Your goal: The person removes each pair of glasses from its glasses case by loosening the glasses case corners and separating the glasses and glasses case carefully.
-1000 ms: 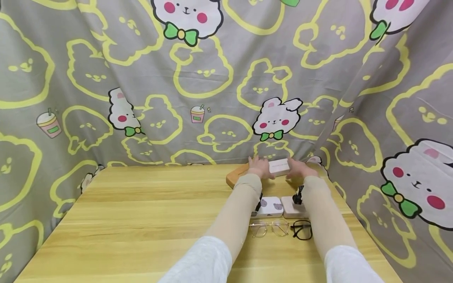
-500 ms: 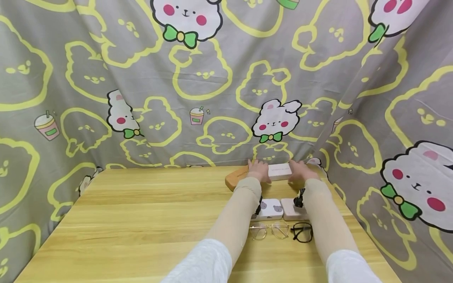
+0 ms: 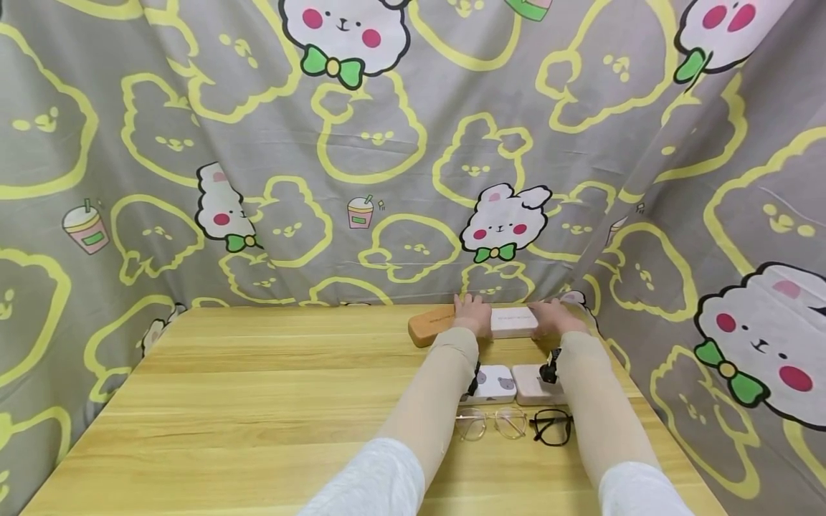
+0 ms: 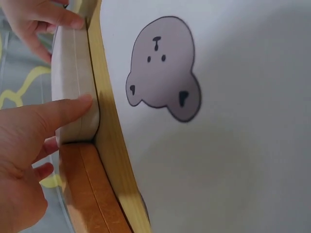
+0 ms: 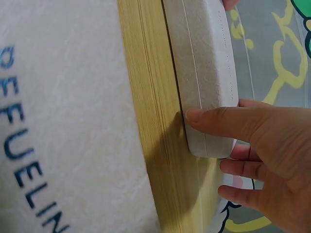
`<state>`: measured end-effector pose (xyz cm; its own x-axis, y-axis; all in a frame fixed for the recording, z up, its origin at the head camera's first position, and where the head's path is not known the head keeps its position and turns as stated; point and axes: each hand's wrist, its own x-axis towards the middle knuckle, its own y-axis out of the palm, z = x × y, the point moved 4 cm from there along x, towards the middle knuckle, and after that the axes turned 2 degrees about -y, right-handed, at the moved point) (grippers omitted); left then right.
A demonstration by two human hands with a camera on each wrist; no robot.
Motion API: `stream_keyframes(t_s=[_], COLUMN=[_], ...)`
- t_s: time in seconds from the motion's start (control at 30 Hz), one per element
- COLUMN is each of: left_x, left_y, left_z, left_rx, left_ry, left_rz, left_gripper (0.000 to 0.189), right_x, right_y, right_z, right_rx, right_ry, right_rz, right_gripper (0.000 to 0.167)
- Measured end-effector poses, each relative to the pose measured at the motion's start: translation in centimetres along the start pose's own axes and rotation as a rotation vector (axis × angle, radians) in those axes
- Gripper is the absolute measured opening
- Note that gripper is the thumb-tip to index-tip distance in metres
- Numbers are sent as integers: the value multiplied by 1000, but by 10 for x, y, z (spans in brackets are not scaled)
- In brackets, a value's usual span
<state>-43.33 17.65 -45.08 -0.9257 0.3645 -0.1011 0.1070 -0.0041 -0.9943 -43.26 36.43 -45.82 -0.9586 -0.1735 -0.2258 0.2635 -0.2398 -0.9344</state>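
Note:
A white glasses case (image 3: 513,323) lies at the back right of the table, its long side roughly level in the head view. My left hand (image 3: 473,315) pinches its left end; in the left wrist view the thumb lies on the front face and the fingers go behind. At the other end my right hand (image 3: 555,319) pinches it the same way, thumb (image 5: 218,120) in front and the fingers partly hidden behind. An orange-brown glasses case (image 3: 429,326) sits at an angle left of the white one, meeting its end in the left wrist view (image 4: 92,194).
Nearer me are a bear-print case (image 3: 497,382) and a pale pinkish case (image 3: 530,383) with lettering, side by side under my forearms. In front of them lie gold-rimmed glasses (image 3: 510,423) and black-rimmed glasses (image 3: 552,427). A patterned curtain (image 3: 387,244) hangs along the table's back edge.
The white glasses case has turned from slightly slanted to level and shifted a little rightward and toward me, both hands moving with it. The cases and glasses in front stay put.

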Motion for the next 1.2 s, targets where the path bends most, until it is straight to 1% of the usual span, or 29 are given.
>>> stream_keyframes(t_s=[0.13,0.23,0.33,0.5,0.67,0.77,0.93,1.1,1.2], left_x=[-1,-1,-1,3,2,-2,-5,-6,-7], left_y=[3,3,3,1,-5,-10,-18,-22,-24], left_z=[-1,-1,0,1,3,3,4,5,8], left_rx=[-7,-11,-9,-5,-20,-25,-27,-20,-16], left_ry=[-5,-3,0,8,22,28,36,46,49], left_rz=[1,-10,-22,-44,-53,-57,-88,-94,-92], left_gripper=[57,56,55,60,61,64,68,71,72], right_x=[2,1,-2,-9,-16,-19,-20,-21,-22], right_y=[2,2,2,-2,-10,-14,-22,-28,-32], right_z=[-2,-3,-2,2,7,7,8,12,18], right_rx=[-14,-21,-30,-28,-56,-74,-97,-123,-146], right_ry=[1,-2,-21,-55,-82,-73,-60,-93,-120], right_rz=[-3,-7,-24,-59,-85,-96,-117,-131,-150], right_gripper=[80,81,79,75,72,72,73,71,72])
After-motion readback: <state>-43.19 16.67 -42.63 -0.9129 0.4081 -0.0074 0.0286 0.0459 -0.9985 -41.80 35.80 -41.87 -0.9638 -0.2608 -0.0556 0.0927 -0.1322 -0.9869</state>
